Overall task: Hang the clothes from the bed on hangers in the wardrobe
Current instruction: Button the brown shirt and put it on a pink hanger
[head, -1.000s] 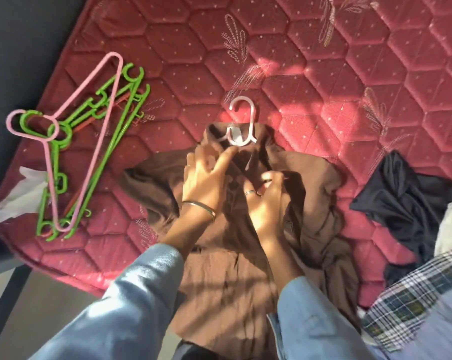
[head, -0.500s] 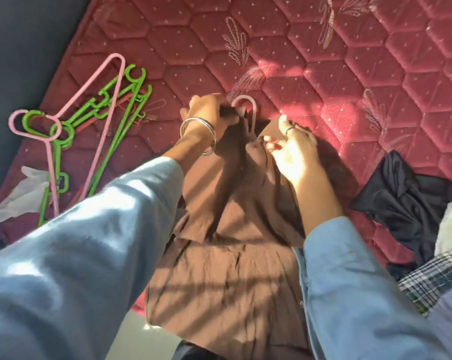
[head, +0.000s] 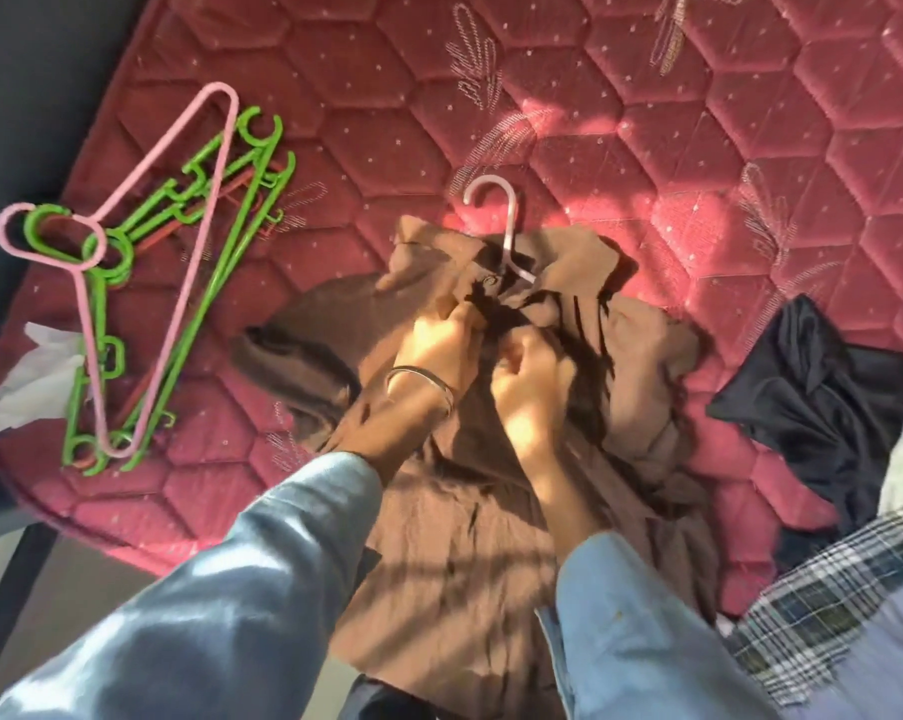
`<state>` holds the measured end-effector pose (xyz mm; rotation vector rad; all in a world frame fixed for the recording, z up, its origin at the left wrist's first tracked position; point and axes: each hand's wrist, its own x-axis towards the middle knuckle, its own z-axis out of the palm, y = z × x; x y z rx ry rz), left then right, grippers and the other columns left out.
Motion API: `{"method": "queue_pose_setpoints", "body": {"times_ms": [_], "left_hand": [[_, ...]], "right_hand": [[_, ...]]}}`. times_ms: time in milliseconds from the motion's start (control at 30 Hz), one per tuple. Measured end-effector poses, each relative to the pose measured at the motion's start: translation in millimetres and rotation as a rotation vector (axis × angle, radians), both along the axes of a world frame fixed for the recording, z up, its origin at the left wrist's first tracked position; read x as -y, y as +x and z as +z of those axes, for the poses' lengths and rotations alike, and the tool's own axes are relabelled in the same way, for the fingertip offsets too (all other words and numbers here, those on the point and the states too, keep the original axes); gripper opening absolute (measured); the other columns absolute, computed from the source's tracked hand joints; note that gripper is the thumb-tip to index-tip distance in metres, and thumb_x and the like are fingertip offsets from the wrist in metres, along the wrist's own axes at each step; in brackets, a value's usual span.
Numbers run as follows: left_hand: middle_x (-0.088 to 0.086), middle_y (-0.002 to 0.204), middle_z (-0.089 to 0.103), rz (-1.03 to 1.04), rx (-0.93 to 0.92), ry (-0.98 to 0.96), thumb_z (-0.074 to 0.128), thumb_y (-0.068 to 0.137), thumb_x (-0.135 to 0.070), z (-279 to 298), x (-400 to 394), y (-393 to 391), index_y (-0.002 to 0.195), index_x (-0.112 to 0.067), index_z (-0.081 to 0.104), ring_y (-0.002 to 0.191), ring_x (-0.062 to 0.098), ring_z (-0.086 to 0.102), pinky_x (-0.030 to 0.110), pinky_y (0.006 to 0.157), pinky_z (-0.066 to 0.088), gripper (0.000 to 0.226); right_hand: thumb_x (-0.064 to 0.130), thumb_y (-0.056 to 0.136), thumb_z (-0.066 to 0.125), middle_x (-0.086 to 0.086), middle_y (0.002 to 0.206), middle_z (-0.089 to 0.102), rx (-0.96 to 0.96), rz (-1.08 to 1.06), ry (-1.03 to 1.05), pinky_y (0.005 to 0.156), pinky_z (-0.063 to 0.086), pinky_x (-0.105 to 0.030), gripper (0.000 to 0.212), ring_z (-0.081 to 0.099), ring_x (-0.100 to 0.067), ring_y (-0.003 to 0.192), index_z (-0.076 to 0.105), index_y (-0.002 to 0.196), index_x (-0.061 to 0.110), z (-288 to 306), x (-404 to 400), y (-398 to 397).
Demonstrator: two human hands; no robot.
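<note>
Head-camera view looked down on a red quilted mattress (head: 621, 163), and nearest the lens two pale blue denim sleeves (head: 262, 589) reached in from the bottom edge. Just past them, at the centre of the frame, the left hand (head: 439, 350), with a thin bangle (head: 421, 384) at its wrist, pinched the front of a brown shirt (head: 439, 537) below the collar, fingers curled into the cloth. Right beside it, almost touching, the right hand (head: 530, 376) was curled on the same placket, its fingertips hidden in the folds. The shirt lay spread flat on the mattress, its hem running off the near edge of the bed. Above the hands a button (head: 489, 281) sat at the neck, and a pale pink hanger (head: 501, 226) was threaded inside the collar, its hook lying on the mattress beyond. At the lower right a plaid garment (head: 823, 615) lay by a dark navy one (head: 823, 402). On the left side of the frame several green hangers (head: 215, 283) lay stacked under a pink hanger (head: 143, 200), next to a crumpled white tissue (head: 28, 381) at the mattress edge.
</note>
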<state>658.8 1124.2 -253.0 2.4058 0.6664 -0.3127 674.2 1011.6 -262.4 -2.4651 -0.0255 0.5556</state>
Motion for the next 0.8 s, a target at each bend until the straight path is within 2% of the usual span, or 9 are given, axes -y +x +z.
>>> {"method": "queue_pose_setpoints", "body": {"times_ms": [67,100,167,200,267,333,533,733,800], "left_hand": [[0.014,0.123,0.058,0.114,-0.023,-0.013,0.050,0.091,-0.011,-4,5,-4,0.117,-0.010,0.065,0.108,0.030,0.057,0.023,0.090,0.037,0.030],[0.012,0.122,0.058,0.165,-0.024,-0.011,0.049,0.092,-0.010,-4,7,-3,0.119,-0.012,0.065,0.109,0.027,0.057,0.021,0.091,0.035,0.031],[0.010,0.120,0.060,0.260,-0.011,-0.030,0.050,0.094,-0.011,-4,5,0,0.117,-0.013,0.068,0.111,0.025,0.055,0.017,0.091,0.033,0.029],[0.010,0.119,0.060,0.284,-0.009,-0.052,0.051,0.094,-0.012,-3,4,3,0.115,-0.013,0.069,0.111,0.024,0.055,0.015,0.090,0.033,0.027],[0.009,0.117,0.062,0.296,-0.003,-0.047,0.056,0.093,-0.015,-1,6,4,0.111,-0.015,0.072,0.109,0.024,0.057,0.014,0.089,0.034,0.024],[0.008,0.115,0.062,0.281,-0.004,-0.044,0.059,0.091,-0.022,-1,7,5,0.109,-0.018,0.072,0.108,0.024,0.057,0.019,0.090,0.037,0.023],[0.008,0.109,0.057,0.225,-0.079,-0.051,0.061,0.089,-0.027,-4,9,14,0.103,-0.020,0.073,0.098,0.026,0.057,0.027,0.078,0.044,0.020],[0.005,0.092,0.073,0.343,-0.064,-0.255,0.064,0.086,-0.019,0,7,11,0.088,-0.017,0.076,0.090,0.020,0.066,0.025,0.087,0.049,0.013],[0.003,0.087,0.073,0.407,-0.055,-0.312,0.066,0.085,-0.016,1,7,10,0.084,-0.017,0.076,0.087,0.019,0.067,0.026,0.087,0.050,0.010]], "right_hand": [[0.010,0.083,0.060,-0.022,0.104,0.066,0.111,0.055,0.015,0.091,0.040,-0.027,0.025,0.061,-0.037,0.099,0.067,0.105,0.000,2,-3,-3],[0.018,0.084,0.056,-0.026,0.103,0.065,0.130,0.068,-0.013,0.089,0.046,-0.034,0.032,0.062,-0.040,0.096,0.066,0.104,-0.004,2,-4,-5],[0.033,0.085,0.042,-0.026,0.110,0.062,0.111,0.122,-0.091,0.089,0.049,-0.038,0.051,0.060,-0.039,0.103,0.062,0.111,-0.006,0,-9,-2],[0.031,0.087,0.041,-0.024,0.117,0.060,0.071,0.131,-0.137,0.091,0.048,-0.038,0.051,0.058,-0.037,0.109,0.060,0.118,-0.003,3,-11,1],[0.027,0.092,0.050,-0.017,0.124,0.058,-0.007,0.096,-0.166,0.088,0.047,-0.032,0.039,0.056,-0.032,0.116,0.059,0.123,0.004,4,-11,7],[0.025,0.094,0.053,-0.009,0.116,0.061,-0.111,-0.058,-0.119,0.077,0.038,-0.017,0.029,0.058,-0.026,0.111,0.063,0.115,0.009,4,-8,14],[0.017,0.086,0.065,-0.007,0.111,0.069,-0.106,-0.127,0.059,0.088,0.035,-0.021,0.033,0.057,-0.030,0.112,0.067,0.118,0.015,0,-2,9],[0.015,0.087,0.063,-0.004,0.119,0.068,-0.077,-0.130,0.089,0.091,0.026,-0.011,0.032,0.056,-0.026,0.117,0.067,0.119,0.015,-3,-3,6],[0.015,0.087,0.064,-0.003,0.117,0.069,-0.070,-0.128,0.115,0.095,0.031,-0.014,0.031,0.058,-0.026,0.115,0.068,0.118,0.015,0,-5,6]]}}
